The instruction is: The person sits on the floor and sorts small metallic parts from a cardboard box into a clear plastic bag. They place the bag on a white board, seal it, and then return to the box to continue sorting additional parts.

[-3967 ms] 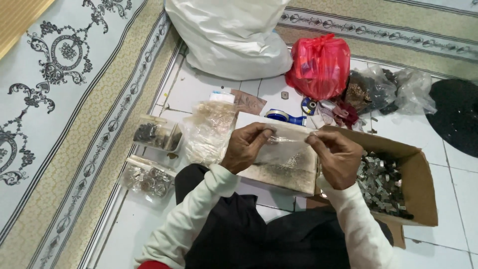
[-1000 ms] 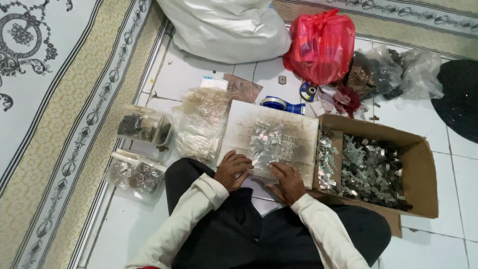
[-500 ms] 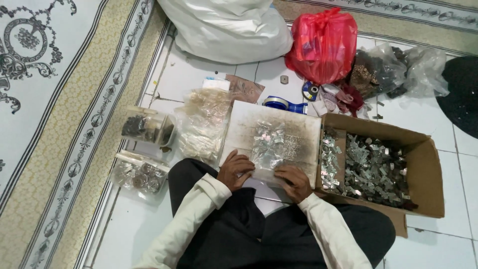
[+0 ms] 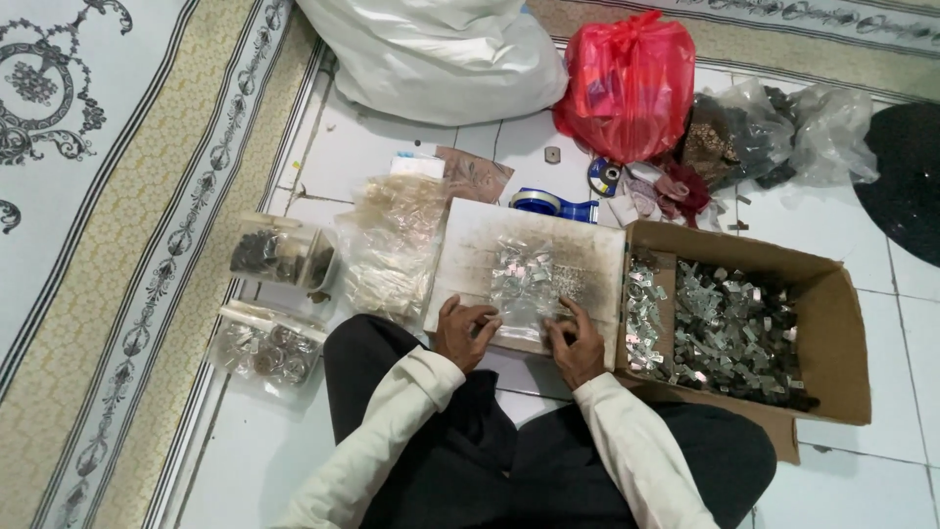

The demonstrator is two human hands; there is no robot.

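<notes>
You sit on white floor tiles (image 4: 294,451) beside a patterned carpet (image 4: 117,196). From the head view, your left hand (image 4: 464,333) and right hand (image 4: 576,345) pinch the near edge of a small clear packet (image 4: 524,289) of silvery bits, lying on a white board (image 4: 490,240). It looks light, slippery and floppy; grip its corners. A cardboard box (image 4: 832,343) sits just right.

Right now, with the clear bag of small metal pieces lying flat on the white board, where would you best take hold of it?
Probably by its near edge, from the person's side. The clear bag lies flat on the white board, pieces spread thin inside; both the left hand and right hand already rest at that edge. The cardboard box crowds its right side.
</notes>
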